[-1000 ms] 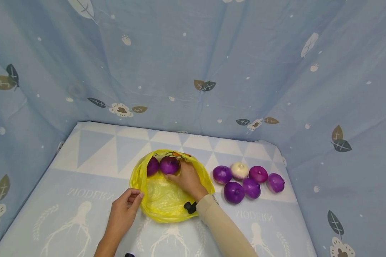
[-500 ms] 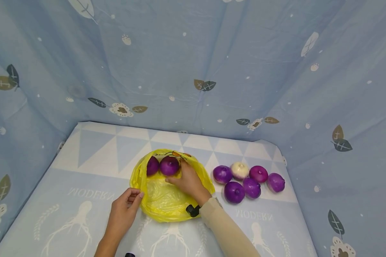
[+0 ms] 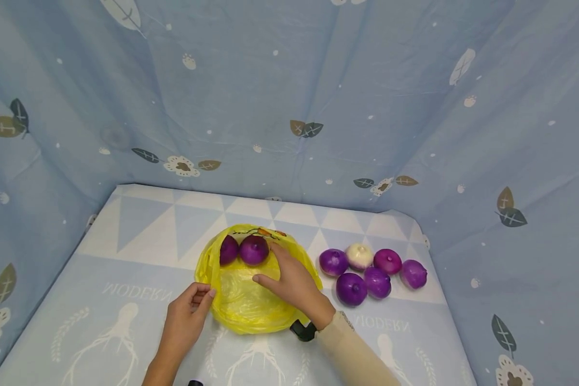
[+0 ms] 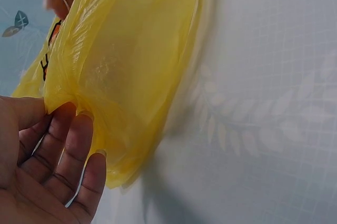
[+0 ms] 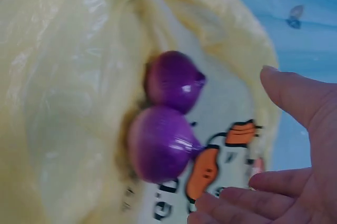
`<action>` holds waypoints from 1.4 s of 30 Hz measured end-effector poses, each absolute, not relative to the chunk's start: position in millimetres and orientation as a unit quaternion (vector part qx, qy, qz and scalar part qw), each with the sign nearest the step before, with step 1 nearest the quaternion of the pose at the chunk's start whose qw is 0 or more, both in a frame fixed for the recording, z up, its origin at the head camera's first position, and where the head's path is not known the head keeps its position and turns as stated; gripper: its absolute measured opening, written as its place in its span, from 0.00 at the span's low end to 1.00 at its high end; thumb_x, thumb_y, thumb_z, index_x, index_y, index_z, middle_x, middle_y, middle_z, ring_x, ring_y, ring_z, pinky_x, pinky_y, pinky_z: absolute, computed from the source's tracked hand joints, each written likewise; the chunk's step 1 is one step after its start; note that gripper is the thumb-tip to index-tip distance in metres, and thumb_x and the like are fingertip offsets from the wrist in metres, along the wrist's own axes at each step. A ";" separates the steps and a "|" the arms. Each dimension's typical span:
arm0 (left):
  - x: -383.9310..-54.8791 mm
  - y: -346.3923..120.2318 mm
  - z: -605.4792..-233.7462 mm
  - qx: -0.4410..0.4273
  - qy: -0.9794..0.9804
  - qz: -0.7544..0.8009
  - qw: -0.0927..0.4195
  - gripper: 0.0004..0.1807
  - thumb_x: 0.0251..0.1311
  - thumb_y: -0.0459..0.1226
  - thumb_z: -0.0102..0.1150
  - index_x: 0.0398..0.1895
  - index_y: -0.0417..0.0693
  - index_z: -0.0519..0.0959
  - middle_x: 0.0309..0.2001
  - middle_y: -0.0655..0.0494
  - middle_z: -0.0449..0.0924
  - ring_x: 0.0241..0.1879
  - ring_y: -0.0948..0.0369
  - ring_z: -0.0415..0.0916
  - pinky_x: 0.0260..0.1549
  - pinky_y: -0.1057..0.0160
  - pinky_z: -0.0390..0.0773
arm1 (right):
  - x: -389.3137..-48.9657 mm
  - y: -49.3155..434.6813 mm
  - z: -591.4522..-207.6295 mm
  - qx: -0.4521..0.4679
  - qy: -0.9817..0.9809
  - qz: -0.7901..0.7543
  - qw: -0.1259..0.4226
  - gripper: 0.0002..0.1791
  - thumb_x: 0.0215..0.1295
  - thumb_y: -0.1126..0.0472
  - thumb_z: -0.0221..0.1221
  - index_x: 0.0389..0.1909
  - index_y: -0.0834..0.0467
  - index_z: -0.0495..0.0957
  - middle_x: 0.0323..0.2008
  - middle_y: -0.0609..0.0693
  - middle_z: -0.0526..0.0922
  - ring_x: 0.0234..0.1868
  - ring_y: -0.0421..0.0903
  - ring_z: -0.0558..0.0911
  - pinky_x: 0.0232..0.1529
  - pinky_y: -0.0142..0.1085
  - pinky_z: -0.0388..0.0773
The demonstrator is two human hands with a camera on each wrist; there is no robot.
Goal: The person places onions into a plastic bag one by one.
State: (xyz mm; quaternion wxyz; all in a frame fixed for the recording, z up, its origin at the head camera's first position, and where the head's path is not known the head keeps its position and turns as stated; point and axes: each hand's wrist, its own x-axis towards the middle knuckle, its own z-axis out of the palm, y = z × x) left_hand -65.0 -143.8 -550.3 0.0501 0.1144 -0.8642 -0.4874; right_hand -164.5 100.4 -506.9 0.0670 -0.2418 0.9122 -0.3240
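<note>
A yellow plastic bag [image 3: 246, 311] lies on the table with its mouth spread, and two purple onions [image 3: 253, 250] sit side by side inside it. My left hand [image 3: 187, 316] pinches the bag's left rim between thumb and fingers, as the left wrist view also shows. Over the bag's mouth is my right hand [image 3: 291, 280], thumb and fingers spread apart and holding nothing. In the right wrist view both onions [image 5: 160, 144] lie touching each other, clear of the right hand [image 5: 284, 182].
Right of the bag lies a group of several purple onions [image 3: 351, 289] and one whitish onion [image 3: 359, 256]. Blue patterned curtains [image 3: 251, 96] stand behind and beside the table [image 3: 140, 279]. A black wrist camera [image 3: 303, 330] hangs under the right wrist.
My right hand has drawn back from the onion toward the lower right, its thumb and fingers opening wider. The left hand and both onions in the bag stay in place.
</note>
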 end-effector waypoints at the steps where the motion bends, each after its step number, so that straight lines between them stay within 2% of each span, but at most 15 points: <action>1: -65.1 -143.8 -550.4 0.114 -0.864 -0.487 0.051 0.07 0.76 0.39 0.61 0.46 0.45 0.82 0.40 0.55 0.84 0.39 0.60 0.80 0.36 0.67 0.81 | -161.1 103.9 -501.8 -0.240 0.913 -0.323 0.062 0.48 0.70 0.36 0.65 0.80 0.59 0.60 0.75 0.55 0.69 0.72 0.54 0.73 0.71 0.50 0.69; 7: -65.1 -143.7 -551.2 0.112 -0.865 -0.486 0.055 0.07 0.76 0.40 0.62 0.46 0.45 0.83 0.39 0.55 0.84 0.38 0.60 0.80 0.35 0.67 0.81 | -144.2 127.2 -477.8 -0.226 0.919 -0.323 0.009 0.45 0.69 0.35 0.65 0.77 0.57 0.66 0.70 0.53 0.75 0.65 0.52 0.79 0.66 0.52 0.75; 12: -64.8 -143.6 -550.8 0.112 -0.864 -0.487 0.059 0.09 0.76 0.41 0.62 0.46 0.44 0.83 0.39 0.55 0.84 0.38 0.60 0.80 0.34 0.67 0.81 | -135.5 149.9 -473.1 -0.256 0.904 -0.330 -0.087 0.43 0.67 0.41 0.70 0.75 0.57 0.68 0.70 0.51 0.75 0.67 0.51 0.78 0.65 0.50 0.76; 15: -64.4 -144.5 -550.4 0.113 -0.863 -0.489 0.053 0.09 0.76 0.41 0.61 0.47 0.44 0.83 0.40 0.54 0.84 0.38 0.59 0.80 0.35 0.67 0.81 | -132.1 163.8 -475.6 -0.273 0.892 -0.332 -0.142 0.46 0.64 0.46 0.74 0.77 0.58 0.65 0.73 0.53 0.72 0.70 0.54 0.75 0.66 0.52 0.74; 19: -64.4 -146.3 -550.6 0.118 -0.864 -0.487 0.045 0.10 0.77 0.42 0.61 0.48 0.45 0.82 0.41 0.54 0.84 0.39 0.59 0.79 0.36 0.67 0.80 | -128.7 182.4 -480.7 -0.255 0.897 -0.315 -0.178 0.54 0.60 0.47 0.77 0.81 0.56 0.59 0.77 0.55 0.66 0.74 0.56 0.70 0.68 0.55 0.71; 25: -65.4 -146.2 -549.6 0.125 -0.863 -0.489 0.035 0.11 0.77 0.43 0.60 0.49 0.45 0.82 0.42 0.53 0.84 0.40 0.58 0.79 0.36 0.67 0.80 | -121.1 210.4 -490.5 -0.181 0.921 -0.289 -0.187 0.64 0.51 0.50 0.82 0.83 0.56 0.53 0.80 0.56 0.60 0.76 0.58 0.65 0.68 0.58 0.69; 33: -66.6 -144.9 -548.5 0.126 -0.861 -0.492 0.034 0.10 0.77 0.42 0.61 0.48 0.45 0.82 0.42 0.53 0.84 0.40 0.58 0.79 0.36 0.67 0.80 | -115.3 241.1 -507.6 -0.101 0.943 -0.273 -0.161 0.68 0.49 0.49 0.83 0.84 0.57 0.49 0.80 0.59 0.58 0.77 0.61 0.63 0.68 0.63 0.67; 39: -66.4 -145.1 -548.9 0.123 -0.862 -0.491 0.034 0.11 0.77 0.43 0.60 0.48 0.45 0.82 0.41 0.53 0.84 0.40 0.58 0.79 0.36 0.67 0.80 | -112.6 257.3 -521.3 -0.063 0.954 -0.264 -0.124 0.68 0.50 0.48 0.83 0.83 0.60 0.48 0.80 0.64 0.56 0.76 0.65 0.62 0.70 0.65 0.63; 42: -66.2 -145.3 -549.0 0.123 -0.862 -0.491 0.034 0.11 0.77 0.43 0.60 0.48 0.45 0.82 0.41 0.54 0.84 0.40 0.59 0.79 0.36 0.67 0.80 | -111.4 263.4 -528.0 -0.052 0.960 -0.254 -0.107 0.63 0.53 0.51 0.82 0.81 0.65 0.52 0.78 0.66 0.58 0.76 0.64 0.62 0.72 0.63 0.61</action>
